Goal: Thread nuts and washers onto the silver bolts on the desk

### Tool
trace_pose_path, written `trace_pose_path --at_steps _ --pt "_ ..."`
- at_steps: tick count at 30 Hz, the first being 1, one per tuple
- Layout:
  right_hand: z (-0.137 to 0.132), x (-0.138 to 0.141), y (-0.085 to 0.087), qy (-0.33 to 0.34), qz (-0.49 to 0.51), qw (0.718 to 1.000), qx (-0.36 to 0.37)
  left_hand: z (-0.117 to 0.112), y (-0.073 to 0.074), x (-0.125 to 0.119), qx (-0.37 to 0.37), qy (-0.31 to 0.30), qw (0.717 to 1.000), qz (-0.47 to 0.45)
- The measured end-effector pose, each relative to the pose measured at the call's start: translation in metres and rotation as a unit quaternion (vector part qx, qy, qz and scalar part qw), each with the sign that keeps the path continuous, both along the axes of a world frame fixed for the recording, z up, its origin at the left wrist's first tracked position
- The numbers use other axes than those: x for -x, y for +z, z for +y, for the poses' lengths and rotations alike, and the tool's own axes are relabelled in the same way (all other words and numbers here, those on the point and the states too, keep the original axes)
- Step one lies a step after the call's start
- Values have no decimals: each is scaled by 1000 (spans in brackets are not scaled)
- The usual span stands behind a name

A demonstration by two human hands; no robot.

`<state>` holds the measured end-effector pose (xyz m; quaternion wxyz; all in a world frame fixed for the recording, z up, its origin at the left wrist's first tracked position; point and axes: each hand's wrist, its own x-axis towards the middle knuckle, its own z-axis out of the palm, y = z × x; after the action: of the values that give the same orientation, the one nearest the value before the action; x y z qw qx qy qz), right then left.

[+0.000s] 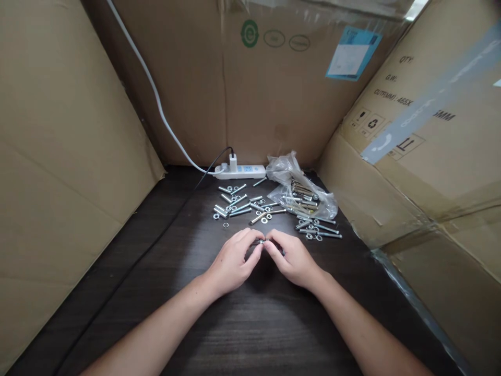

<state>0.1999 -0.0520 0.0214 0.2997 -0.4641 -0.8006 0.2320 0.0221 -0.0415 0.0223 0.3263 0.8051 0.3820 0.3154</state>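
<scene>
My left hand (235,261) and my right hand (293,258) meet above the dark tabletop, thumb and forefinger of each closed in a pinch. Between the fingertips shows a small silvery bolt (261,242), mostly covered by the fingers; what looks like a ring or washer sits around it. The left fingers grip one side and the right fingers pinch the other end. Just beyond the hands lie loose bolts (239,211), metal sleeves (220,211), flat washers (264,220), thin rings (226,225) and nuts (216,216).
A clear plastic bag (326,203) with more bolts lies at the back right, a pile of bolts and nuts (319,230) before it. A white power strip (256,171) stands against the cardboard wall (176,94). A black cable (156,241) crosses the table on the left.
</scene>
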Motion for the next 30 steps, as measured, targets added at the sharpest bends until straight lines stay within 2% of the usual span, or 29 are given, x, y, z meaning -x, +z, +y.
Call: trace_pose_path --at_steps 6,11,15,26,30 --pt "0 -1 -2 -10 36 999 -2 0 4 2 69 -34 996 -46" --pt "6 -7 -5 -66 99 993 -14 6 -2 5 128 8 990 -50" --pt "11 -12 -13 -105 141 984 3 9 -7 4 153 1 987 -58" --pt "14 -13 -19 -117 144 982 33 9 -5 2 125 29 991 -43" --pt "14 -12 -20 -100 148 982 62 10 -5 4 107 46 992 -56"
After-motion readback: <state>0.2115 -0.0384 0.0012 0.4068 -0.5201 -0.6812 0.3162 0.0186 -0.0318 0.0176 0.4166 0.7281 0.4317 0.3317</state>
